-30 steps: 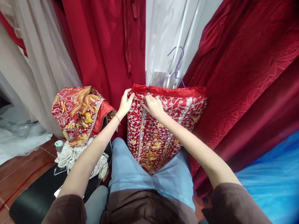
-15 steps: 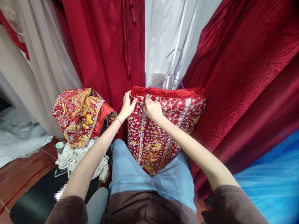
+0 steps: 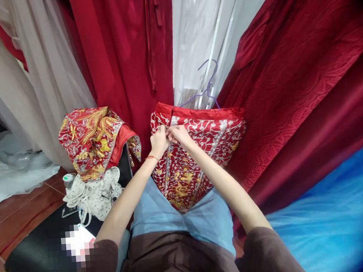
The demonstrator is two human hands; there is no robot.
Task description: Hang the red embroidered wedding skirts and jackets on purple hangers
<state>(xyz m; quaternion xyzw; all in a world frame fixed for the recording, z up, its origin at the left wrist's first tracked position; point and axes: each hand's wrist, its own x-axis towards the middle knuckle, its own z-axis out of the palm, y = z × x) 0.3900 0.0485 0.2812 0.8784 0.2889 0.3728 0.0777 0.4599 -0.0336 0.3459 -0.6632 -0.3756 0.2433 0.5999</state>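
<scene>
A red garment embroidered in silver and gold (image 3: pixel 207 142) lies over my lap, hanging from a purple wire hanger (image 3: pixel 207 88). My left hand (image 3: pixel 158 141) and my right hand (image 3: pixel 177 135) meet on its front, a little below the red top edge. Both hands are closed in a pinch on the embroidered cloth along the silver band; what lies between the fingertips is too small to make out. A thin red cord circles my left wrist.
A second embroidered red piece (image 3: pixel 91 138) is draped on a black seat (image 3: pixel 40 253) at my left, above a white dotted cloth (image 3: pixel 94 194). Red drapes (image 3: pixel 296 82), white gauze (image 3: pixel 199 35) and blue tulle (image 3: pixel 330 225) hang close around. Brown floor tiles show at left.
Both hands have come down from the garment's top edge and drawn together on its front. The top left corner of the garment now shows free of my left hand.
</scene>
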